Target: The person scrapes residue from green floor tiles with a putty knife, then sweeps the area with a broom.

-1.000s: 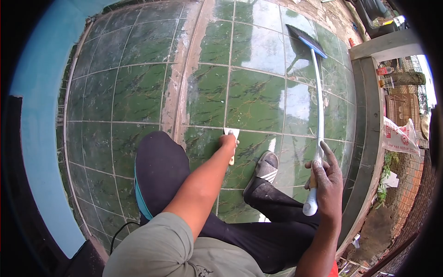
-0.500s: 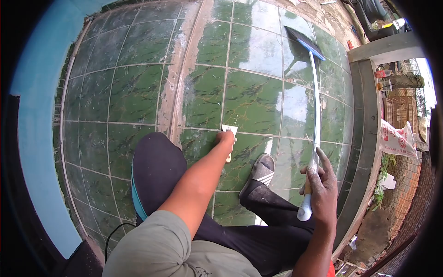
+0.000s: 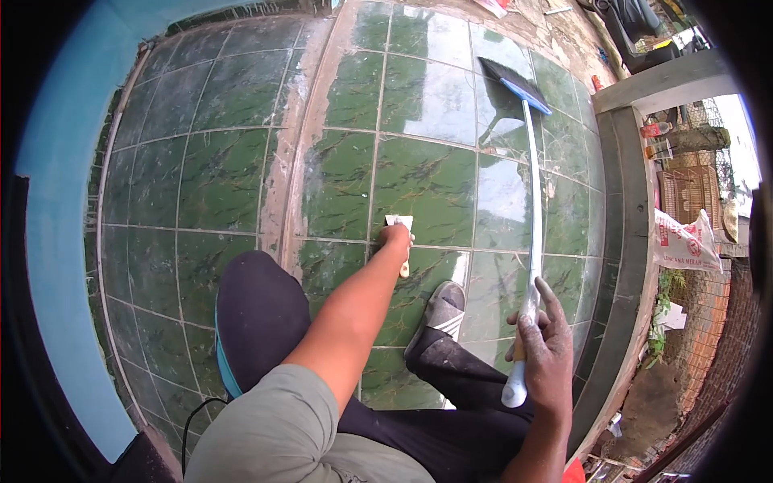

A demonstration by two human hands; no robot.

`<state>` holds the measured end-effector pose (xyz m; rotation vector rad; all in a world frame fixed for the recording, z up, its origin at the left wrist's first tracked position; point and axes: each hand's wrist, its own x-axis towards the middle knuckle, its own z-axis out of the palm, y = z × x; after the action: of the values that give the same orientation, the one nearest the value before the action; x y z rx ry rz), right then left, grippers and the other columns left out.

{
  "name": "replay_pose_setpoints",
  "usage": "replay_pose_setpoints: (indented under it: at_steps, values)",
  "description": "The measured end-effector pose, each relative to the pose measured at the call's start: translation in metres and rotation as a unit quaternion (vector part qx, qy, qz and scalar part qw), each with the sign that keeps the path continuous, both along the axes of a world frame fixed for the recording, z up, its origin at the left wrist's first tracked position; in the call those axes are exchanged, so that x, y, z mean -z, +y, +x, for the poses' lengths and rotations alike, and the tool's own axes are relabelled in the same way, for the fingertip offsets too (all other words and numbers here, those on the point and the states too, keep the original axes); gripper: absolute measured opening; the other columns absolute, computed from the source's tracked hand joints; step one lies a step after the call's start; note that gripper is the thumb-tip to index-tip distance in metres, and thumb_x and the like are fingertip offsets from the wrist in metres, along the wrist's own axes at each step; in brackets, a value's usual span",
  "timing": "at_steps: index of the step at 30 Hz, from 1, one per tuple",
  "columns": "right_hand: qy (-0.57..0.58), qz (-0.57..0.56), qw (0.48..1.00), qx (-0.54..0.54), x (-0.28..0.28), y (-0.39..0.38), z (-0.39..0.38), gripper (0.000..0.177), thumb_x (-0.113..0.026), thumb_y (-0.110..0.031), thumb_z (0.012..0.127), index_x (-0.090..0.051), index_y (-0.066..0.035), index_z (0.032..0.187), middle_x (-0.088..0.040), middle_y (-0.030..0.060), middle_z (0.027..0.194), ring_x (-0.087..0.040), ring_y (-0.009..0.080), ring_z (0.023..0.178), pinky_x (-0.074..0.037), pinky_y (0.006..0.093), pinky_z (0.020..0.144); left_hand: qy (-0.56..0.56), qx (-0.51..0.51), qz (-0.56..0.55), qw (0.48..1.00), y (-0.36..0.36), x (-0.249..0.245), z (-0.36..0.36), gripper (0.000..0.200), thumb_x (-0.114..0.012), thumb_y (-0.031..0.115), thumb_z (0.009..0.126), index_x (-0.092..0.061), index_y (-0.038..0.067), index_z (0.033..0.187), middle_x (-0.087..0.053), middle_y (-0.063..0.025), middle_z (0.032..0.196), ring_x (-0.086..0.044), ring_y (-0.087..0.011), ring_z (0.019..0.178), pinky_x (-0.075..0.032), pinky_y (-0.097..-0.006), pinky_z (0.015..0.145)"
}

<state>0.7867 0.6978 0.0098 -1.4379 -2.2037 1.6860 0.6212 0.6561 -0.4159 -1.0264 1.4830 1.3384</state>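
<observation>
My left hand (image 3: 394, 236) is closed around a putty knife (image 3: 400, 220). Its pale blade points away from me at a grout line of the green tiled floor (image 3: 425, 181), and the handle's end sticks out below my fist. My right hand (image 3: 547, 346), coated in grey dust, grips the lower end of a broom (image 3: 533, 201) between thumb and fingers, with the index finger stretched along the white pole. The broom's blue head with dark bristles (image 3: 515, 80) lies far out over wet, shiny tiles.
My sandalled foot (image 3: 439, 322) and bent knee (image 3: 262, 310) rest close to my left hand. A blue wall (image 3: 60, 266) bounds the left, a concrete ledge (image 3: 628, 209) the right. Beyond that ledge are a white plastic bag (image 3: 686, 240) and a brown crate (image 3: 691, 193).
The view has shifted slightly, so the broom and right hand appear lower and further left. Both hands keep their grips; the putty knife sits nearer a tile joint's left side.
</observation>
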Motion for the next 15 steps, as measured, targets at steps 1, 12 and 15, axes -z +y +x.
replay_pose_setpoints:
  at_steps: [1, 12, 15]
  values:
    - [-0.008, 0.009, 1.000, -0.010, 0.002, 0.001, 0.003, 0.058, -0.058, -0.005, 0.093, -0.038, -0.003, 0.148, -0.059, 0.0032, 0.082, -0.051, 0.0064, 0.066, -0.043, 0.0228, 0.057, -0.007, -0.034, -0.001, 0.999, 0.005, 0.001, 0.004, 0.027, -0.050, 0.024, 0.095, -0.060, 0.005, 0.078, -0.062, -0.0102, 0.064, -0.051, -0.0151, 0.044, -0.037, -0.0301, 0.039]
    - [-0.001, -0.010, 0.999, 0.033, -0.001, -0.003, 0.001, 0.058, -0.059, -0.003, 0.092, -0.039, -0.003, 0.147, -0.056, 0.0008, 0.078, -0.047, 0.0062, 0.065, -0.039, 0.0227, 0.056, 0.042, 0.012, -0.076, 0.996, 0.016, 0.085, -0.023, 0.024, -0.053, 0.022, 0.092, -0.061, 0.002, 0.082, -0.063, -0.0112, 0.065, -0.057, -0.0201, 0.047, -0.040, -0.0329, 0.040]
    - [-0.018, -0.006, 1.000, 0.010, -0.003, -0.005, -0.003, 0.057, -0.058, -0.004, 0.092, -0.039, -0.003, 0.147, -0.056, 0.0005, 0.078, -0.047, 0.0063, 0.065, -0.040, 0.0223, 0.058, -0.022, -0.060, -0.087, 0.994, 0.009, 0.072, -0.033, 0.021, -0.052, 0.021, 0.091, -0.060, 0.004, 0.083, -0.062, -0.0110, 0.065, -0.057, -0.0200, 0.047, -0.040, -0.0323, 0.039]
